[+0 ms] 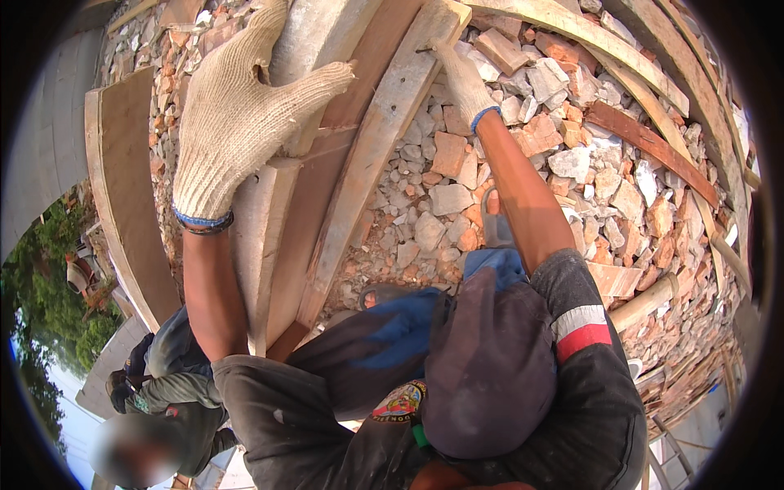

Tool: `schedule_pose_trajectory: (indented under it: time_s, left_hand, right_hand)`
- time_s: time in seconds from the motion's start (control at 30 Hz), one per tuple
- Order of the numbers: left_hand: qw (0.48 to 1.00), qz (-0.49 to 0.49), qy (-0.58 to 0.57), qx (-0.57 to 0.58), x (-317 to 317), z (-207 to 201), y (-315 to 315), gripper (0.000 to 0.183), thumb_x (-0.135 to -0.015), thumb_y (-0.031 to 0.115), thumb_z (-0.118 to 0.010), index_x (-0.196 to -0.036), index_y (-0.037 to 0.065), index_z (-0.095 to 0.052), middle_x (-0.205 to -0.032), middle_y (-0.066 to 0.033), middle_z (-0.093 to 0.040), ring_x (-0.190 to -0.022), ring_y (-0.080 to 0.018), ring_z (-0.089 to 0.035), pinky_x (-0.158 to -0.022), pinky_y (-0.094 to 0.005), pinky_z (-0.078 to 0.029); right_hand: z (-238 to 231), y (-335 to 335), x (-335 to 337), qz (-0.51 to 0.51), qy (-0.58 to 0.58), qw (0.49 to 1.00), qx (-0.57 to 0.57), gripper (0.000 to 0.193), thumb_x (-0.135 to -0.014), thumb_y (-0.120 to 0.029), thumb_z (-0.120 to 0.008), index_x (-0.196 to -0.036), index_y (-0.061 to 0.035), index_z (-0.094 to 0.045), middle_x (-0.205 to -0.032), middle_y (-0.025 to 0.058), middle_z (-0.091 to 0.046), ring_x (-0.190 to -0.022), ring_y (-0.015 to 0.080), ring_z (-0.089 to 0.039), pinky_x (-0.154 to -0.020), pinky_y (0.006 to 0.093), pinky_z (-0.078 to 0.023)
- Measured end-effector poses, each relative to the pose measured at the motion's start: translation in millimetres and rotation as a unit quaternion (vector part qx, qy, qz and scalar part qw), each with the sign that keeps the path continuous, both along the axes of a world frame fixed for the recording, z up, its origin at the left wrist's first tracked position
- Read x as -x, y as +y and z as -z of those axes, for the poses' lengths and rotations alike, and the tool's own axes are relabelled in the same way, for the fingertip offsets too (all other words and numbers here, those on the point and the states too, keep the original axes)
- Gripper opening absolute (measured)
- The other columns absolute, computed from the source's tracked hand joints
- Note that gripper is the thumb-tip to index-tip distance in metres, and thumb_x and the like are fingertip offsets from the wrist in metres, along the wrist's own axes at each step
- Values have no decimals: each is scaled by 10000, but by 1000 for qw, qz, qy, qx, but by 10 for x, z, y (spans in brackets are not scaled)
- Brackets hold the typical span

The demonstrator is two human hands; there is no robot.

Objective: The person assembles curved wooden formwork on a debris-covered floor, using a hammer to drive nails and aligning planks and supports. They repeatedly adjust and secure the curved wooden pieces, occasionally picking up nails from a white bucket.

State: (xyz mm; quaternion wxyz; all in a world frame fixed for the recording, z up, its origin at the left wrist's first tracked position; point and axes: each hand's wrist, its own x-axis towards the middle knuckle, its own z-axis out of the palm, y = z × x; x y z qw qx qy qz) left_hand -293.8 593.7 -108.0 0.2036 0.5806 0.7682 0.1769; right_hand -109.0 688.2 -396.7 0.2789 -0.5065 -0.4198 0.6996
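Observation:
My left hand (237, 110), in a cream knitted glove with a blue cuff, hovers over the wooden boards with its thumb spread away from the fingers. Beneath it lies a thick pale timber (265, 220). Wearing a matching glove, my right hand (464, 77) holds the edge of a long, narrow wooden board (380, 122) near its far end. Its thumb lies on the top face, beside what looks like a small nail; the other fingers are mostly hidden. A reddish-brown board (318, 175) runs between the pale timber and the narrow board.
Broken brick and concrete rubble (449, 200) covers the ground around my sandalled feet. Curved-looking long planks (588, 37) and a reddish wood strip (653, 147) lie at the right. A wide board (126, 180) stands at the left. Another person (175, 392) is at the lower left.

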Motion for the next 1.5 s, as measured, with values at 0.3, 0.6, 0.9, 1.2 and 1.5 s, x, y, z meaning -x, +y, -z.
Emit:
schedule_pose_trajectory:
  time_s: [0.3, 0.6, 0.9, 1.2, 1.5]
  left_hand:
    - [998, 18, 37, -51, -28, 57, -104, 905, -808, 417, -926, -1497, -37, -552, -1272, -207, -742, -1137, -264, -741, -996, -407, -584]
    - [995, -62, 30, 68, -176, -233, -366, 952, -848, 642, -815, -1528, 37, -538, -1246, -225, -743, -1079, -287, -762, -951, -410, -587]
    - [991, -77, 84, 65, -198, -179, -586, 833, -916, 488, -809, -1524, -4, -518, -1309, -212, -713, -1198, -276, -704, -987, -409, -564]
    - [963, -23, 270, -3, -283, 70, -515, 768, -867, 568, -822, -1344, 5, -608, -1112, -226, -761, -979, -373, -767, -855, -480, -601]
    - [973, -50, 221, 45, -317, -93, -450, 803, -855, 543, -808, -1361, -41, -587, -1080, -272, -727, -952, -406, -744, -833, -491, -592]
  right_hand:
    - [51, -40, 38, 15, 21, 1000, 9, 701, -980, -558, -684, -1296, 66, -719, -1220, 115, -745, -1113, 171, -642, -1003, 319, -478]
    - [145, -13, 32, 19, 19, 999, 20, 685, -954, -564, -705, -1243, 55, -755, -1158, 107, -757, -1053, 159, -650, -941, 318, -500]
    - [128, -10, 28, -2, -26, 999, -23, 713, -966, -581, -670, -1298, 47, -731, -1233, 127, -752, -1100, 185, -651, -978, 329, -493]
    - [285, 59, -34, -32, -5, 999, -43, 723, -1018, -599, -604, -1413, 6, -634, -1374, 160, -661, -1240, 268, -606, -1052, 404, -469]
    - [245, 37, -46, 1, 26, 998, -52, 625, -985, -547, -660, -1246, 16, -735, -1095, 114, -725, -1012, 203, -627, -927, 370, -489]
